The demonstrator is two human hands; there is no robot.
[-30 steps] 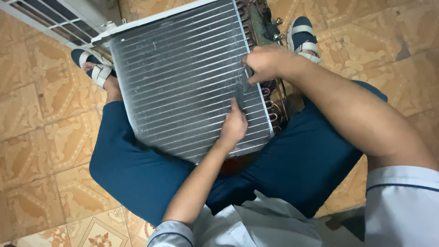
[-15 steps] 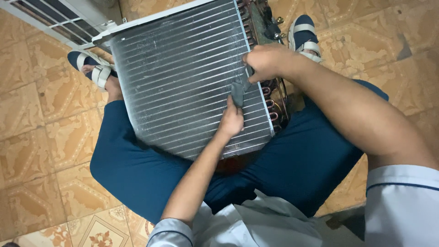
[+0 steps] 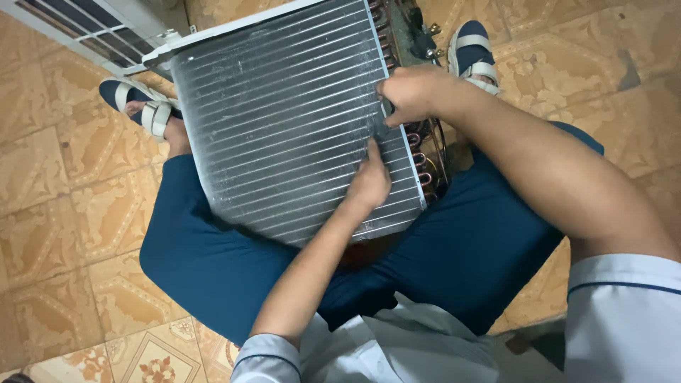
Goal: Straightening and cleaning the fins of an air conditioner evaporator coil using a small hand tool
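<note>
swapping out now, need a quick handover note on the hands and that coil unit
Left hand: flat on the finned coil, fingers pointing up its right side, holding nothing.
Right hand: gripping the coil's right edge beside the copper tube bends.
The coil leans across the seated person's legs, its top near a white grille on the tiled floor.
Done or left: cannot tell from this view; no tool in sight.

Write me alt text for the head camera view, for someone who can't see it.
Seen from above, a seated person in blue trousers props a finned metal coil unit between their legs, with the left hand and right hand both at its right edge near copper tube bends. Patterned floor tiles lie around.
</note>
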